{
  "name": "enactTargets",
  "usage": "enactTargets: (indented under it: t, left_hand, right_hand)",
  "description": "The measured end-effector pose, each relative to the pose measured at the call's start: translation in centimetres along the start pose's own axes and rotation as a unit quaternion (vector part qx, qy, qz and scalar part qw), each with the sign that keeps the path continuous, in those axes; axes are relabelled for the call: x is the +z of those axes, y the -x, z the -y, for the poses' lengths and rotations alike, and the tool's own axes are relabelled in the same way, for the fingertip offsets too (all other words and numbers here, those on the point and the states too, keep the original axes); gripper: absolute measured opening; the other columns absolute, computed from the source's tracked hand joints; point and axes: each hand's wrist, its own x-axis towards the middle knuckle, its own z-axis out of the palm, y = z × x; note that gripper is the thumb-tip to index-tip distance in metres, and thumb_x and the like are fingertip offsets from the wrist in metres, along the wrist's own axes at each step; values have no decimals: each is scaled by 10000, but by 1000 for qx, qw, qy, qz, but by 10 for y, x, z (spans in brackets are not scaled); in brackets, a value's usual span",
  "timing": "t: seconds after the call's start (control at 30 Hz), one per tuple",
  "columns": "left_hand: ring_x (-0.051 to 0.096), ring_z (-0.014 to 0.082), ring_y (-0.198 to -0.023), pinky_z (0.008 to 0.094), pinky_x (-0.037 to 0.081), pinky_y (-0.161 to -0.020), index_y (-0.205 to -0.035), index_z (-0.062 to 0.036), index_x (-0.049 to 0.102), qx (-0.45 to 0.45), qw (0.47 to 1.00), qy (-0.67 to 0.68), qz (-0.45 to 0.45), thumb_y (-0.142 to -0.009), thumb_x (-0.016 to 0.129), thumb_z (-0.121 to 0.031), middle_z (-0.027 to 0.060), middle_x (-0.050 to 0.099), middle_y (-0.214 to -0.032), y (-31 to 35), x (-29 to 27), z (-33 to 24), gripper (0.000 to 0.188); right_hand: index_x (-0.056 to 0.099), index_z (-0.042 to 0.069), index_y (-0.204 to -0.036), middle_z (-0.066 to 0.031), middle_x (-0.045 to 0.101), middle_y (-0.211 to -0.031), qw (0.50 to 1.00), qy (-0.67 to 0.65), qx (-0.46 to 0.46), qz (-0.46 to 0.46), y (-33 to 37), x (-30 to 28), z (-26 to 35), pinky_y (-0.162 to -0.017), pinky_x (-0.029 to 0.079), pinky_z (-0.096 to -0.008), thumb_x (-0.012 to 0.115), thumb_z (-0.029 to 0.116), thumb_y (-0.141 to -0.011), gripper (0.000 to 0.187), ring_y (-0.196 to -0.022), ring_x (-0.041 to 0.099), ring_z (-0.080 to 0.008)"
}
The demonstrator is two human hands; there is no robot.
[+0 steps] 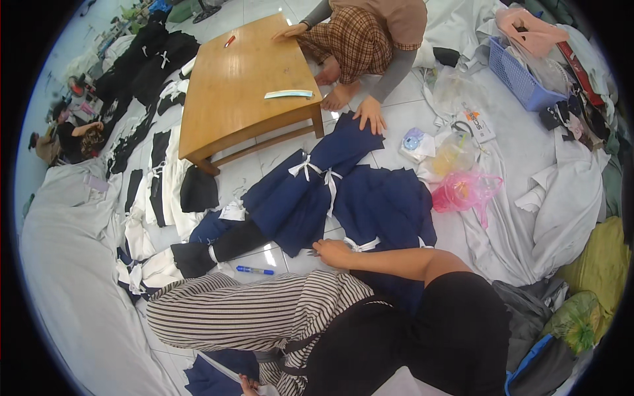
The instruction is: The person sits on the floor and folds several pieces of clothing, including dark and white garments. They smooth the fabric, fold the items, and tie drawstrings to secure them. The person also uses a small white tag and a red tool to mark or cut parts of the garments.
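My right hand (335,254) is closed beside the navy fabric bundles, at the lower edge of one navy bundle (284,204) tied with white strips (304,168). Something small and dark shows at its fingertips, too small to name. A second navy bundle (383,204), also tied in white, lies just beyond my right forearm. Low in the view, my left hand (249,387) is partly cut off by the picture's edge. Its fingers are closed on a white cloth strip (221,367) that lies across a navy fabric piece (228,375) beside my striped trouser leg.
Another person's hand (370,115) rests on the far end of the navy bundle, by a wooden table (244,79). A blue pen (255,270) lies on the tiles. Black and white bundles (175,185) lie left; a pink plastic bag (465,193) and purple basket (522,82) stand right.
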Motion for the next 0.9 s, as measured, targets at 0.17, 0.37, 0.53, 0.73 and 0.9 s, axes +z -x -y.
enactTargets:
  t: [0.17, 0.37, 0.53, 0.73, 0.9]
  left_hand:
    - [439, 131, -842, 290, 340, -726, -1265, -96, 580, -2, 1000, -4, 4, -929, 622, -206, 43, 543, -1052, -2, 17, 0, 356]
    - [424, 118, -799, 279, 327, -690, -1247, -97, 587, -4, 1000, -10, 8, -929, 626, -212, 27, 540, -1010, -5, 27, -2, 341]
    - [411, 107, -762, 270, 315, -659, -1233, -98, 593, -7, 1000, -15, 15, -929, 629, -217, 13, 537, -975, -11, 36, -1, 329]
    - [396, 94, -719, 259, 302, -623, -1215, -99, 600, -8, 1000, -15, 22, -928, 634, -224, -3, 534, -934, -17, 37, -1, 315]
    - [383, 84, -682, 250, 291, -593, -1201, -101, 606, 3, 1000, -2, 10, -928, 637, -229, -17, 531, -899, -19, 21, -2, 303]
  right_hand:
    - [571, -2, -1024, -193, 618, -996, 1000, 11, -8, -9, -16, -6, -3, -798, 527, -453, 610, 130, -842, 228, -951, 629, -357]
    - [573, -2, -1053, -193, 588, -1072, 1000, 0, 7, 21, -22, -6, 6, -814, 533, -452, 619, 125, -835, 257, -983, 609, -358]
    - [566, 36, -1116, -159, 549, -1117, 999, 47, -3, -12, -15, 4, 4, -813, 517, -463, 595, 99, -815, 308, -1024, 576, -331]
    - [570, 37, -1050, -135, 577, -1047, 996, 79, -8, -28, -15, 11, -1, -813, 495, -448, 595, 101, -813, 246, -990, 586, -301]
    - [562, 27, -1021, -129, 571, -1005, 996, 54, -44, -57, -17, 3, 12, -769, 506, -441, 609, 105, -774, 263, -971, 585, -297]
